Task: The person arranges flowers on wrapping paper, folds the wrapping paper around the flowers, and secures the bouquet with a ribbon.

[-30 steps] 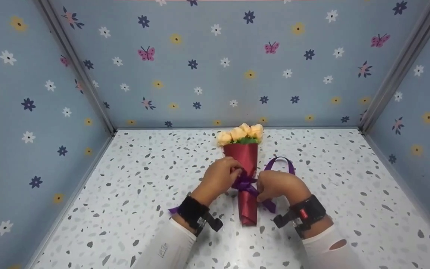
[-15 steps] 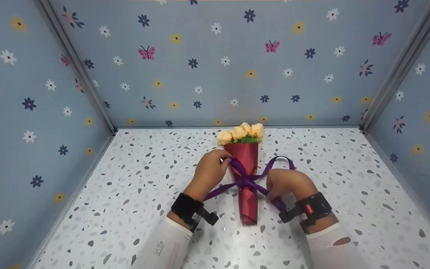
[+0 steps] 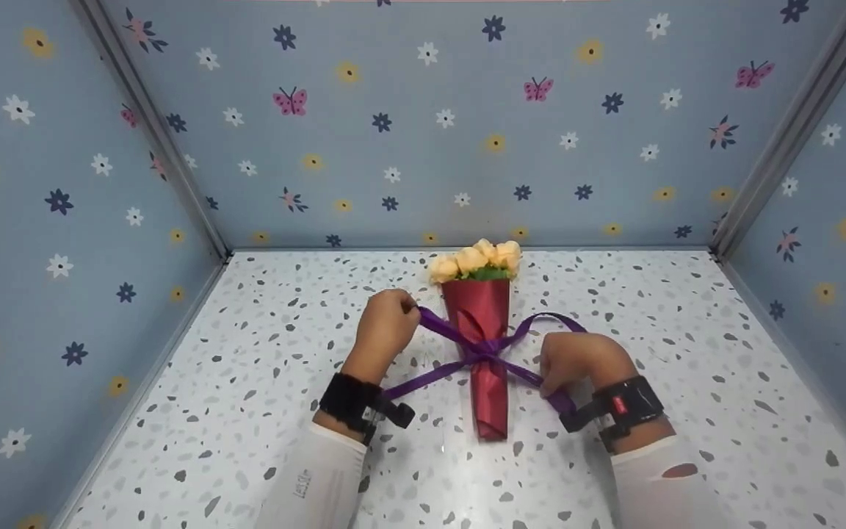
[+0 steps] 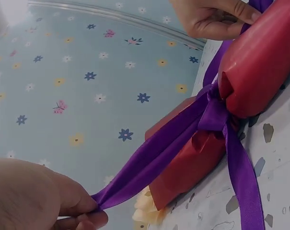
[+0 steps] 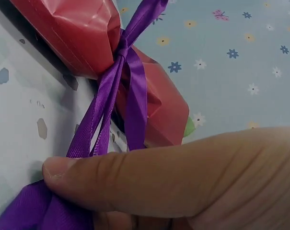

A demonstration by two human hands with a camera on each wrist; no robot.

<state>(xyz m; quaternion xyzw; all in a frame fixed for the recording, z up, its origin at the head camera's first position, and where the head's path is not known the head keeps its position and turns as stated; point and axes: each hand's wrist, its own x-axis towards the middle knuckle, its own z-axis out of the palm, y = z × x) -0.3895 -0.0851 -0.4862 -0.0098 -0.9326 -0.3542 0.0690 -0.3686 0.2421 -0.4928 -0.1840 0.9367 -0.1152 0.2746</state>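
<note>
A bouquet of pale orange flowers point(image 3: 471, 259) in a dark red wrapper point(image 3: 490, 400) lies on the speckled tabletop. Round its narrow waist a purple ribbon point(image 3: 441, 373) is knotted, and the wrapper puckers there. Left of the bouquet, my left hand point(image 3: 386, 327) pinches one ribbon length and holds it taut. On the other side my right hand point(image 3: 579, 360) grips ribbon between thumb and fingers; in the right wrist view the thumb point(image 5: 116, 179) presses on it. One loop arches behind the right hand, and a loose tail runs down left beneath the left wrist.
Blue panels point(image 3: 423, 169) printed with flowers and butterflies enclose the back and both sides of the speckled tabletop point(image 3: 283, 330). Grey metal strips point(image 3: 151, 132) line the corners. The flower heads lie near the back panel.
My left hand has moved left, away from the bouquet, drawing its ribbon length out straight. The right hand has shifted slightly right with its ribbon. The bouquet stays nearly in place.
</note>
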